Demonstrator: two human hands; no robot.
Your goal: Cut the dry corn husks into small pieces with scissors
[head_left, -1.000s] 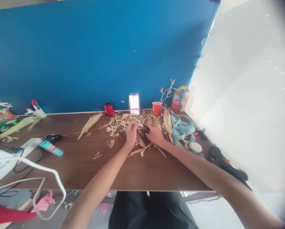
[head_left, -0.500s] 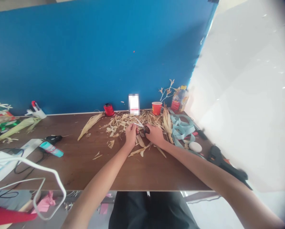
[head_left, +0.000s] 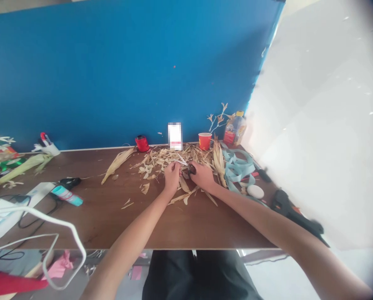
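and the right hand has the dark-handled scissors, blades spread leftward over the husk scraps; left hand pinched just beside the blades, its hold too small to tell. far on the desk, a red cup; right, blue ribbon; left, a long husk.

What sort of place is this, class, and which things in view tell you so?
Probably a craft workbench: dried husk scraps lie scattered over it, the right hand holds scissors, and what looks like a glue gun lies at the right.
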